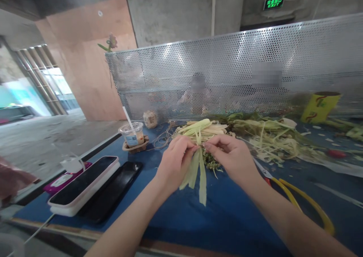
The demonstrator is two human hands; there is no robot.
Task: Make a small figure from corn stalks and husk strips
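Observation:
Both hands meet over the middle of the blue table. My left hand is closed, its thumb and fingers pinching pale green husk strips at their gathered knot. Facing it, my right hand pinches the same strips from the other side. The loose ends hang down below the fingertips, and a narrow loop rises above them. Just behind lies a heap of pale husks, with a bunch of small green leafy stems beneath the hands.
Yellow-handled scissors lie beside my right forearm. Two phones rest at the left, near a plastic cup and twine. Husk scraps and a yellow container are at the right, before a perforated metal screen.

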